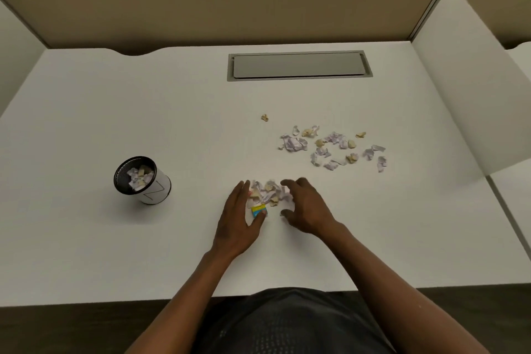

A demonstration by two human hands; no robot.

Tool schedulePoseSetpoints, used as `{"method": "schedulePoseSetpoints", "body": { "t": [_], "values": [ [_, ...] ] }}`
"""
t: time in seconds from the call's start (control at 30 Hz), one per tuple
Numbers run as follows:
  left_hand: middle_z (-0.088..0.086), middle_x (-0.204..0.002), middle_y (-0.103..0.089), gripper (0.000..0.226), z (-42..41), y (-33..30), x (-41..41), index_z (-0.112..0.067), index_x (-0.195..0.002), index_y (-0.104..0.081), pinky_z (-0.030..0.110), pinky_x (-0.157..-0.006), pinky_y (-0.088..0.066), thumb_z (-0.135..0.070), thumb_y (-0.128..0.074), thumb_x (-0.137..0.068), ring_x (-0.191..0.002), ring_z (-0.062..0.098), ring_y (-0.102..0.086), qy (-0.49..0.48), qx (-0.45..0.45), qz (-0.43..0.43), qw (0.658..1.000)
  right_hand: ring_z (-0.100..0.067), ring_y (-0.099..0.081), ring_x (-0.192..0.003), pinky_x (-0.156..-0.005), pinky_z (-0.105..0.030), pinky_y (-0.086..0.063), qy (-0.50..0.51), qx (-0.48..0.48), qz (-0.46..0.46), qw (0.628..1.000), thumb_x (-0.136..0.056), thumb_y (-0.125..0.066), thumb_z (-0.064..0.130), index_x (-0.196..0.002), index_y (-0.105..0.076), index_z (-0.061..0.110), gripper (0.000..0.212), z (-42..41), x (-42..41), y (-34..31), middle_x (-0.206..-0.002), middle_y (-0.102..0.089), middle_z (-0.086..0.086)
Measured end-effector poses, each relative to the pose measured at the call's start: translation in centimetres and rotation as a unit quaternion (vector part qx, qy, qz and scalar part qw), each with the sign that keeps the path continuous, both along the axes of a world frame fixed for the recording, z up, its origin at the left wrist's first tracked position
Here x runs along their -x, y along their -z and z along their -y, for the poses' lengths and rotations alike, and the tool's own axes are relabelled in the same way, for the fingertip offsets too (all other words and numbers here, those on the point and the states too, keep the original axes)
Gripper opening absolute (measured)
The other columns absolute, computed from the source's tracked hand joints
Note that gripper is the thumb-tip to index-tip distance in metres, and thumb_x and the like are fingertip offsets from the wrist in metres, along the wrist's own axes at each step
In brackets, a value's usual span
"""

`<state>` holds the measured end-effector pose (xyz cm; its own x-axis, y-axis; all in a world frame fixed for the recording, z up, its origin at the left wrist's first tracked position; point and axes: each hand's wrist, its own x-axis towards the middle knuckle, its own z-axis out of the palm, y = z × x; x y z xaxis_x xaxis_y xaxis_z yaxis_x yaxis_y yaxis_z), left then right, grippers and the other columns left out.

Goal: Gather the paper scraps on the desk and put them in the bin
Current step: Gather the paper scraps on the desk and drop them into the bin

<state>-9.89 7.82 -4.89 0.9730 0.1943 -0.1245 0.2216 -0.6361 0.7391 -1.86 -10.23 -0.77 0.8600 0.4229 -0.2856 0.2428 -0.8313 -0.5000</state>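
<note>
The bin (142, 179) stands well left of both hands, already part filled. The left hand (240, 215), fingers straight, and the right hand (304, 205), loosely curled, cup a scrap pile (267, 195) between them. More scraps (330, 148) lie beyond, rightward.

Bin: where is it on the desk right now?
In the head view the bin stands upright on the desk, off to the left of the left hand, apart from it, with scraps already inside.
</note>
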Motion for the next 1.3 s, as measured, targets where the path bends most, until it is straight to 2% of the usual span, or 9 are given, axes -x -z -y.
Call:
{"method": "schedulePoseSetpoints", "body": {
  "t": [0.1, 0.2, 0.4, 0.57, 0.73, 0.87, 1.0, 1.1, 1.3],
  "values": [
    [-0.002, -0.164, -0.021, 0.099, -1.4, -0.1, 0.3, -0.025, -0.157, -0.017, 0.022, -0.113, -0.024, -0.044, -0.078, -0.08, -0.149, 0.015, -0.023, 0.036, -0.037, -0.024, 0.998, -0.029, -0.045, -0.127, -0.097, -0.041, -0.051, -0.035, 0.081, 0.0, 0.996, -0.068, -0.084, 0.051, -0.148, -0.033, 0.025, 0.098, -0.1, -1.8, -0.8, -0.141, -0.038, -0.01],
    [-0.001, -0.164, -0.018, 0.11, -1.8, -0.1, 0.0, -0.024, -0.157, -0.011, 0.032, -0.119, -0.027, -0.042, -0.083, -0.075, -0.15, 0.018, -0.019, 0.063, -0.066, -0.041, 0.995, -0.031, -0.041, -0.13, -0.101, -0.044, -0.049, -0.11, 0.155, -0.036, 0.981, -0.062, -0.088, 0.054, -0.156, -0.017, 0.024, 0.121, -0.8, -2.5, -1.0, -0.148, -0.03, -0.011],
    [0.001, -0.159, -0.02, 0.115, -1.4, -0.7, -2.1, -0.026, -0.158, -0.011, 0.033, -0.102, -0.044, -0.037, -0.086, -0.071, -0.14, 0.023, -0.026, 0.075, -0.104, -0.06, 0.99, -0.029, -0.054, -0.12, -0.099, -0.038, -0.05, -0.144, 0.121, -0.02, 0.982, -0.075, -0.084, 0.037, -0.152, -0.029, 0.019, 0.096, -1.4, -2.1, -0.1, -0.142, -0.04, -0.01],
    [0.0, -0.155, -0.024, 0.114, -1.7, -0.8, -3.0, -0.026, -0.156, -0.016, 0.032, -0.1, -0.047, -0.039, -0.088, -0.069, -0.137, 0.022, -0.03, 0.079, -0.115, -0.08, 0.987, -0.03, -0.054, -0.12, -0.101, -0.037, -0.048, -0.118, 0.133, -0.034, 0.983, -0.07, -0.086, 0.047, -0.157, -0.016, 0.019, 0.115, -0.6, -1.7, -0.1, -0.144, -0.035, -0.01],
    [0.0, -0.162, -0.015, 0.115, -1.8, -1.5, -4.5, -0.027, -0.157, -0.014, 0.037, -0.106, -0.043, -0.042, -0.087, -0.068, -0.142, 0.025, -0.025, 0.117, -0.139, -0.099, 0.978, -0.032, -0.056, -0.119, -0.098, -0.036, -0.047, -0.085, 0.076, -0.026, 0.993, -0.075, -0.084, 0.033, -0.153, -0.027, 0.017, 0.098, -1.9, -2.2, 0.2, -0.137, -0.042, -0.013],
    [0.0, -0.157, -0.031, 0.105, -1.7, -1.9, -5.1, -0.023, -0.154, -0.028, 0.036, -0.108, -0.041, -0.039, -0.087, -0.069, -0.137, 0.024, -0.034, 0.122, -0.136, -0.102, 0.978, -0.031, -0.053, -0.125, -0.106, -0.038, -0.046, -0.096, 0.101, -0.068, 0.988, -0.067, -0.089, 0.041, -0.156, -0.022, 0.02, 0.113, -3.4, -3.5, -0.4, -0.14, -0.037, -0.014],
    [-0.001, -0.145, -0.048, 0.086, -1.5, -2.2, -5.0, -0.02, -0.142, -0.049, 0.035, -0.104, -0.045, -0.029, -0.089, -0.066, -0.126, 0.023, -0.048, 0.102, -0.099, -0.078, 0.987, -0.029, -0.062, -0.103, -0.09, -0.035, -0.051, -0.118, 0.083, -0.017, 0.989, -0.071, -0.086, 0.038, -0.141, -0.047, 0.018, 0.082, -4.4, -3.2, -0.2, -0.124, -0.048, -0.011],
    [-0.001, -0.123, -0.061, 0.065, -1.1, -2.1, -4.5, -0.018, -0.122, -0.065, 0.035, -0.093, -0.052, -0.021, -0.09, -0.063, -0.108, 0.022, -0.061, 0.073, -0.06, -0.049, 0.994, -0.028, -0.062, -0.092, -0.079, -0.033, -0.05, -0.091, 0.031, 0.01, 0.995, -0.075, -0.083, 0.033, -0.126, -0.06, 0.017, 0.058, -4.2, -2.3, 0.8, -0.111, -0.054, -0.009],
    [0.001, -0.1, -0.065, 0.044, -0.9, -1.9, -3.3, -0.019, -0.106, -0.073, 0.037, -0.078, -0.056, -0.025, -0.091, -0.066, -0.087, 0.018, -0.063, 0.025, -0.008, -0.003, 1.0, -0.026, -0.063, -0.085, -0.071, -0.026, -0.043, -0.044, -0.046, 0.013, 0.998, -0.074, -0.082, 0.022, -0.107, -0.071, 0.017, 0.036, -3.8, -2.0, 2.0, -0.098, -0.064, -0.008]
  ]
}}
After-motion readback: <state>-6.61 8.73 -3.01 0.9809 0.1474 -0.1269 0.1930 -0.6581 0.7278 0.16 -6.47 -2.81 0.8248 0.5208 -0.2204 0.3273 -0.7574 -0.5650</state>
